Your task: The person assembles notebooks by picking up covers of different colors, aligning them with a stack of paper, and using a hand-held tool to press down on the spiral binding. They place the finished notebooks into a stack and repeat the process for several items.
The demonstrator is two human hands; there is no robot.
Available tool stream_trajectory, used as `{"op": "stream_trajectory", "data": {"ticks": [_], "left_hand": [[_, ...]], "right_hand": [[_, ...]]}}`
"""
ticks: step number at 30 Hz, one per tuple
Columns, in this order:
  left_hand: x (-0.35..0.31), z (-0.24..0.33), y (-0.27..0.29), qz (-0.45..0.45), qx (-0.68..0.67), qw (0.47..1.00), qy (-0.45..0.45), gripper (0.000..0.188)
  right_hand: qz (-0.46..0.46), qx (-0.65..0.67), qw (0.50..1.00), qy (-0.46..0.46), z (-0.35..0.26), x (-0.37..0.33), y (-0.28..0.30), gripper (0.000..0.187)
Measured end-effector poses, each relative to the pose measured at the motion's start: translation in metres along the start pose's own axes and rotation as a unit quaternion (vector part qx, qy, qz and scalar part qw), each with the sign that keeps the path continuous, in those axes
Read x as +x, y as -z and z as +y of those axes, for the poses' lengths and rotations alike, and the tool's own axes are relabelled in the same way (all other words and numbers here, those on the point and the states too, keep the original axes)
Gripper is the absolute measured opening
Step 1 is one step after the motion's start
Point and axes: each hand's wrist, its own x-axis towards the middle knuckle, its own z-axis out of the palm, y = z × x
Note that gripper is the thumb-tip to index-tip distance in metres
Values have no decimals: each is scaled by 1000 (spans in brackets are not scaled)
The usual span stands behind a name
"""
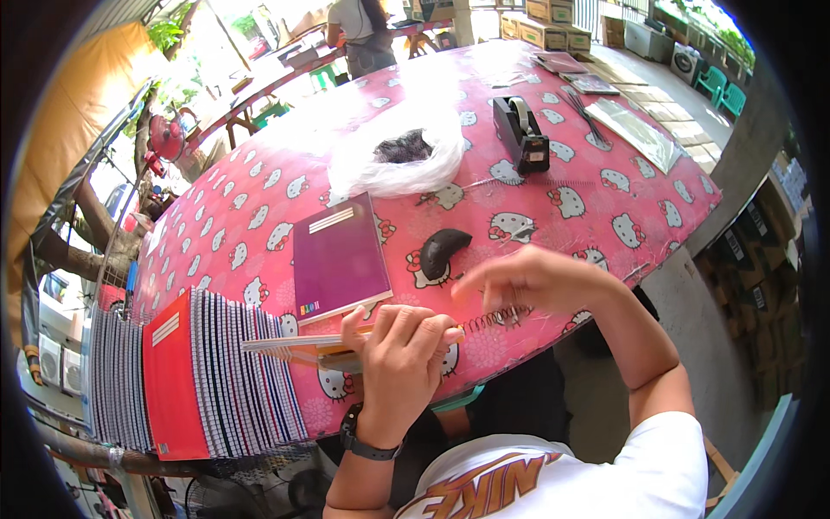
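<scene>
My left hand (402,346), with a dark watch on its wrist, is closed around a notebook (298,342) seen nearly edge-on at the table's near edge. From its right end a thin dark spiral binding wire (491,321) sticks out in a loose coil. Just above that coil is my right hand (536,281), its fingers bent and smeared by motion. Whether it touches the wire, I cannot tell. Beyond my hands lie a purple notebook (339,255) and a black, curved, bean-shaped object (443,252).
Rows of spiral-bound notebooks (238,372) and a red-covered notebook (175,381) stand at the left. Farther off are a clear plastic bag (441,169) with dark wire, a black tape dispenser (521,134) and plastic sleeves (635,130). A person (359,39) stands beyond the pink-covered table (233,195).
</scene>
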Motion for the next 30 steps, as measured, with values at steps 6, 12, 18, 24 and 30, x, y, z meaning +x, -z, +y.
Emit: {"op": "stream_trajectory", "data": {"ticks": [6, 12, 18, 24, 30], "left_hand": [[-1, -3, -3, 1, -53, 999, 7, 19], [-1, 0, 4, 25, -37, 999, 2, 14], [-5, -4, -4, 25, -5, 1000, 1, 17], [-7, -2, -11, 58, 0, 998, 3, 14], [-3, -1, -9, 82, -37, 996, 9, 14]], "right_hand": [[85, -392, 915, 40, 139, 81, 14, 47], [69, -374, 920, -94, 131, 90, 20, 44], [-193, -249, 884, -345, 92, 70, 44, 30], [70, -357, 922, -130, 122, 39, 14, 54], [11, -451, 879, -151, 146, 14, -19, 79]]}}
